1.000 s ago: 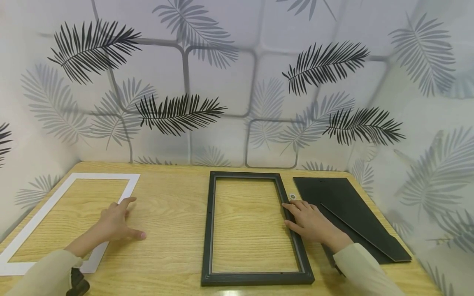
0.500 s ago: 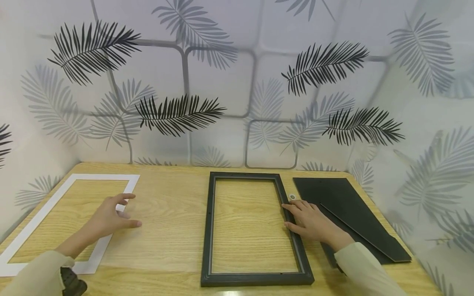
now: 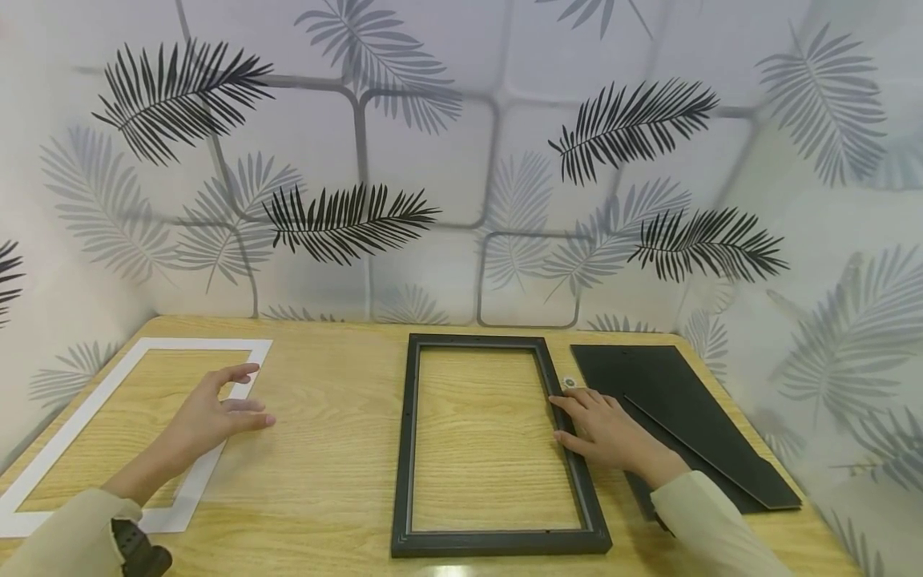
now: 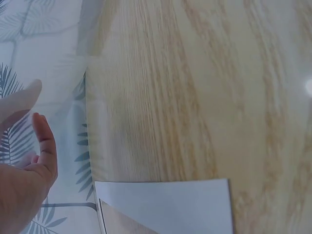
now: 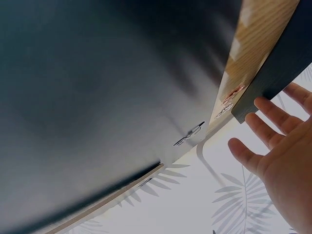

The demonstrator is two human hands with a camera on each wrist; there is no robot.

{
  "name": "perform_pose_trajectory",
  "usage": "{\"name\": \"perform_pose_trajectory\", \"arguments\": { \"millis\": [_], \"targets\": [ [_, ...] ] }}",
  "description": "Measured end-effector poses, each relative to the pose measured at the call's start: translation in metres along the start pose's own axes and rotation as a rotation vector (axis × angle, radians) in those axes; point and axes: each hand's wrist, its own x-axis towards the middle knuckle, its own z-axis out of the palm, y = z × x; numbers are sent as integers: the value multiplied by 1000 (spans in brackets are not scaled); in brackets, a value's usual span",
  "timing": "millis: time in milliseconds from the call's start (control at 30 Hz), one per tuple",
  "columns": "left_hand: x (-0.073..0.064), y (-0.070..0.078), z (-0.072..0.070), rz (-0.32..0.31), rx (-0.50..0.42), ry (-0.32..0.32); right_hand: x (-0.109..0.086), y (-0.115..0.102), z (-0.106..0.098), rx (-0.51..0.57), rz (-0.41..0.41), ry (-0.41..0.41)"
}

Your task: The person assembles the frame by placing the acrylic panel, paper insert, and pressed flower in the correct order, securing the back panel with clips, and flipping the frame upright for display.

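My left hand [image 3: 205,417] is over the right strip of a white rectangular mat [image 3: 54,453], thumb and fingers spread apart with nothing seen between them. That hand [image 4: 29,180] also shows at the left edge of the left wrist view, where a corner of the mat [image 4: 180,200] lies below. A black picture frame [image 3: 497,543] lies flat in the middle of the table, its opening showing bare wood. The fingers of my right hand [image 3: 606,433] rest on its right side bar. In the right wrist view the right hand's [image 5: 287,161] fingers lie extended against the dark bar [image 5: 278,63].
A black backing board [image 3: 613,369] with a diagonal stand leg [image 3: 707,465] lies to the right, partly under the right forearm. A small round pale piece [image 3: 570,384] sits between board and frame. Leaf-patterned sheeting [image 3: 461,272] rises behind the wooden table [image 3: 324,497].
My left hand has moved slightly up and away over the mat, thumb and fingers still apart. The right hand, frame and backing board have stayed put.
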Motion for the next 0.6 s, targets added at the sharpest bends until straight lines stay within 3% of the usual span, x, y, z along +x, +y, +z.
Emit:
{"name": "perform_pose_trajectory", "arguments": {
  "millis": [600],
  "targets": [
    [-3,16,-6,47,-182,46,-1,-1,1,-3,10,0]
  ]
}}
